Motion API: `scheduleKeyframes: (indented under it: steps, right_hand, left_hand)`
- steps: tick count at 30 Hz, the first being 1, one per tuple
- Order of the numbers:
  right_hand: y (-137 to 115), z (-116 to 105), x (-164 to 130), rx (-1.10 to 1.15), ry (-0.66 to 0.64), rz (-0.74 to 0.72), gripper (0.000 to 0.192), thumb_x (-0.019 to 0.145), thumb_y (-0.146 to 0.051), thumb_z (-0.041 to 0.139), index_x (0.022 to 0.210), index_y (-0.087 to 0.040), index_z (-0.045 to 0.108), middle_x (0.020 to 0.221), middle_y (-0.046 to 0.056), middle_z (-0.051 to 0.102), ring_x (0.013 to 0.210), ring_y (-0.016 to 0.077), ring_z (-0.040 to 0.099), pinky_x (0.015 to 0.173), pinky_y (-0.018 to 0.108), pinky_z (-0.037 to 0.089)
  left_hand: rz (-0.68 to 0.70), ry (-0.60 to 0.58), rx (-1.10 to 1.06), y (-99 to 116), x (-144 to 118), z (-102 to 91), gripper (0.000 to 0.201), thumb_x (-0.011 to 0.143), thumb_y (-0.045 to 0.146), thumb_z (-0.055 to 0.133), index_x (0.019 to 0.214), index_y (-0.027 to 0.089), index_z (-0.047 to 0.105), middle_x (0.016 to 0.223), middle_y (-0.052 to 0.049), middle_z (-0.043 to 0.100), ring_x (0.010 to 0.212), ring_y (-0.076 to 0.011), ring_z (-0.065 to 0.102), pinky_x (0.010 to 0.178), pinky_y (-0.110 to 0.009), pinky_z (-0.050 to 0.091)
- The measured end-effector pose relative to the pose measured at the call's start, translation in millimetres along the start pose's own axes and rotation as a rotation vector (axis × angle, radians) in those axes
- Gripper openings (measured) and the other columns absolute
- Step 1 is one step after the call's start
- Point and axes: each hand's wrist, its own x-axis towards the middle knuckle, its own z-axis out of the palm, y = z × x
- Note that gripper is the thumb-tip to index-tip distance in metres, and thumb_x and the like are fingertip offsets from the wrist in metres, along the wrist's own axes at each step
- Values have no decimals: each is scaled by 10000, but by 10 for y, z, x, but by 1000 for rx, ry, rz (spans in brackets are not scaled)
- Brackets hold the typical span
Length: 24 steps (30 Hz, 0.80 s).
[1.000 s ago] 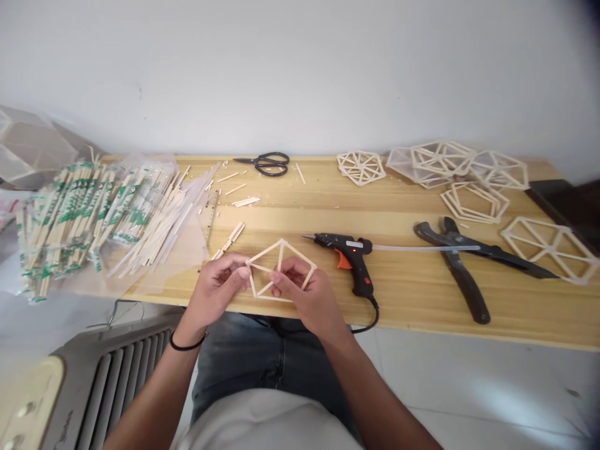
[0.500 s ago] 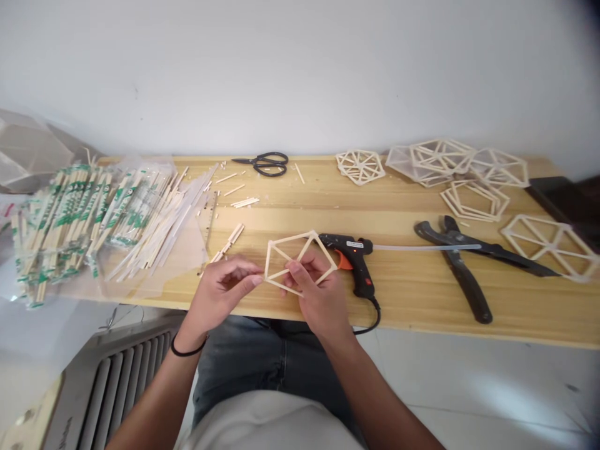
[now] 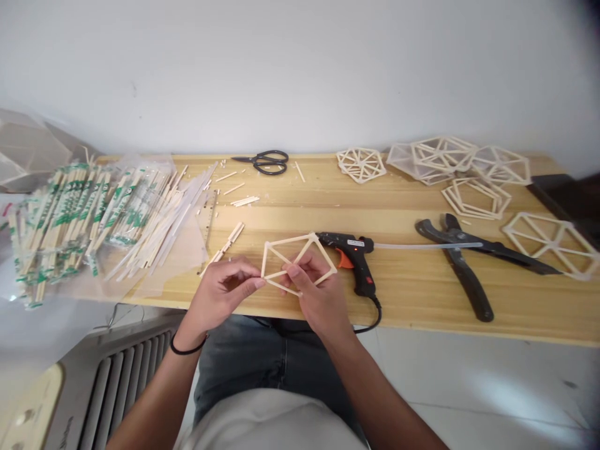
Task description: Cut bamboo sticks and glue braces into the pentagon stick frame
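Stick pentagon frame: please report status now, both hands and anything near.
Left hand and right hand both pinch stick pentagon frame, held above table edge. Hot glue gun lies just right, nozzle near frame. Cutting pliers farther right.

A pale wooden five-sided frame of thin glued sticks [image 3: 300,259], with inner spokes meeting near its middle, is held tilted just above the front edge of the light wooden surface [image 3: 412,294], its far corner beside a black glue gun's nozzle [image 3: 323,237].
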Motion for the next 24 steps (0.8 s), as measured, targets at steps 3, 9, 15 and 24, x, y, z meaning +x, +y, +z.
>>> scheduleKeyframes:
  steps: [3,9,15,24]
  right_hand:
    - [-11,-2,2,19,-13,26,390,793,-549,890,770,-232,663,652,-22,651,603,137,608,548,250,552]
    - [-31,-1,6,8,-21,63,432,750,-575,904,747,-230,644,687,-8,663,623,150,624,555,260,551]
    - [-40,14,15,-54,-40,53,450,781,-630,854,768,-236,638,647,-18,624,604,151,586,564,276,538]
    - [-2,-12,13,-27,-48,38,350,843,-498,855,772,-224,649,627,-37,611,591,126,561,588,249,486]
  left_hand:
    - [-5,-5,-1,12,0,-8,174,931,314,776,817,182,767,721,-20,692,651,-138,575,625,-266,430]
    - [-7,-34,9,27,-5,-10,187,940,302,758,800,178,750,713,-21,677,652,-139,566,629,-271,419]
    - [-37,-41,-4,23,-11,-17,244,940,354,753,773,178,727,680,-15,621,630,-141,511,606,-282,381]
    - [-68,-62,-63,15,-26,-32,264,918,326,778,740,183,647,694,-4,569,662,-148,493,632,-293,362]
